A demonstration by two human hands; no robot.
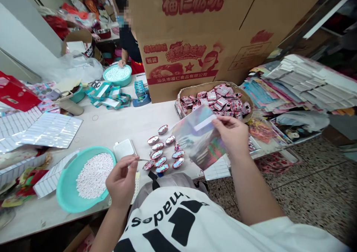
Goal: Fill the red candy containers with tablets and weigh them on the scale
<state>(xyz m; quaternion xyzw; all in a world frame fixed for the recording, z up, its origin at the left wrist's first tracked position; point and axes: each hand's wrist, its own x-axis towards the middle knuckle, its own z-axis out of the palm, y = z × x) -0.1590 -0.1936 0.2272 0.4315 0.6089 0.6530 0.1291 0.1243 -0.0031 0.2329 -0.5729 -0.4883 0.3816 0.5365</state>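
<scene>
My right hand [232,133] pinches the upper edge of a shiny, iridescent sheet [205,142] with a white strip along its top, holding it up over the table's front. My left hand [124,179] is closed, thumb against fingers, left of the small packs; a thin dark sliver [144,160] sticks out from its fingertips, too fine to name. Between the hands, several small red-and-silver oval packs [156,154] stand in loose rows on the table. Left of my left hand, a turquoise basin [65,187] holds small white tablets [95,174].
A shallow carton [180,109] full of pink wrapped packs sits behind the sheet, before a large cardboard box [192,29]. Teal boxes [111,94] lie farther back, near a co-worker's hand [122,63] at another basin [126,81]. Paper stacks [312,77] rise at right.
</scene>
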